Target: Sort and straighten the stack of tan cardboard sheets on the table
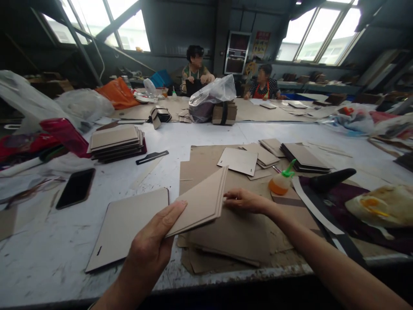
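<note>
My left hand [154, 245] grips a thin stack of brown cardboard pieces [203, 200] from below, thumb on top, holding it tilted above the table. My right hand [247, 200] touches the stack's right edge with its fingers curled against it. Under the stack lie large cardboard sheets [226, 241] near the table's front edge. A single flat cardboard panel [129, 224] lies just left of my left hand.
A black phone [75, 187] lies at the left. More cardboard stacks [116, 143] sit behind it. An orange glue bottle [281, 181] stands to the right, beside dark card pieces [305, 157]. Two people sit at the far side near a plastic bag [213, 92].
</note>
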Available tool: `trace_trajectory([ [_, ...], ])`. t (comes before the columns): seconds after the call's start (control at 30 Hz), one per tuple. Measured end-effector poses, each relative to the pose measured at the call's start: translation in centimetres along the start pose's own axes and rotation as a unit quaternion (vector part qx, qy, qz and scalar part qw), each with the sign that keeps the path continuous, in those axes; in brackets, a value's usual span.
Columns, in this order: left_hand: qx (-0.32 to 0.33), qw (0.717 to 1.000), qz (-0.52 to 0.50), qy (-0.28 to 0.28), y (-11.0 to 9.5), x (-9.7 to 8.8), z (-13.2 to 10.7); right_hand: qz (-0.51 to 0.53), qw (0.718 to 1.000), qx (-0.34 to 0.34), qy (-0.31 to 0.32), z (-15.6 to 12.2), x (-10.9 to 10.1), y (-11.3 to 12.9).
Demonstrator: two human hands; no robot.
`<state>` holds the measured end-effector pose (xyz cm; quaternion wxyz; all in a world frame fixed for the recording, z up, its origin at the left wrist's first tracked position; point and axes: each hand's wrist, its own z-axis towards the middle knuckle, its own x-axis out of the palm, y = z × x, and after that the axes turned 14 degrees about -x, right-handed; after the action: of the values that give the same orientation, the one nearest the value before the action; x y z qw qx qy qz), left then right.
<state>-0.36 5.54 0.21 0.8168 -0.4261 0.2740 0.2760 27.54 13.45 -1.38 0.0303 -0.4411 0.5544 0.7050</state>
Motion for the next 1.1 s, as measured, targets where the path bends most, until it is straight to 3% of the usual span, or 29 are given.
trace_trajectory([
  [0.17, 0.102, 0.994, 0.038, 0.009, -0.8, 2.5, -0.1, -0.042, 0.977, 0.065, -0.199, -3.9, -0.4, -0.6],
  [0.27, 0.151, 0.984, 0.093, 0.013, -0.9, 5.3, -1.1, -0.056, 0.945, 0.138, -0.29, -7.7, 1.1, -0.7],
  [0.4, 0.206, 0.968, 0.144, 0.015, -0.7, 9.7, -3.1, 0.01, 0.912, 0.221, -0.346, -11.1, 5.1, -0.5],
  [0.47, 0.211, 0.961, 0.163, 0.069, -0.5, 10.9, -4.0, 0.022, 0.909, 0.245, -0.337, -11.7, 6.9, -0.7],
  [0.53, 0.193, 0.958, 0.161, 0.136, -0.3, 10.8, -4.6, 0.003, 0.907, 0.249, -0.339, -11.7, 8.2, -1.1],
  [0.63, 0.076, 0.976, 0.135, 0.151, 0.0, 9.4, -4.7, -0.06, 0.889, 0.245, -0.382, -11.4, 8.9, -1.5],
  [0.73, -0.136, 0.982, 0.076, 0.11, 0.6, 8.5, -3.8, -0.069, 0.887, 0.267, -0.371, -10.8, 8.6, -1.1],
  [0.8, -0.264, 0.956, -0.013, 0.13, 0.7, 8.6, -2.8, -0.047, 0.899, 0.284, -0.331, -10.2, 8.2, -0.4],
  [0.87, -0.358, 0.912, -0.109, 0.169, 0.6, 8.9, -1.8, -0.044, 0.903, 0.3, -0.303, -9.7, 8.1, 0.1],
  [0.97, -0.433, 0.859, -0.212, 0.172, 0.2, 9.3, -0.9, -0.056, 0.896, 0.317, -0.306, -9.5, 8.5, 0.2],
  [1.1, -0.467, 0.836, -0.243, 0.156, 0.2, 9.5, -0.3, -0.061, 0.891, 0.317, -0.319, -10.0, 8.9, -0.6],
])
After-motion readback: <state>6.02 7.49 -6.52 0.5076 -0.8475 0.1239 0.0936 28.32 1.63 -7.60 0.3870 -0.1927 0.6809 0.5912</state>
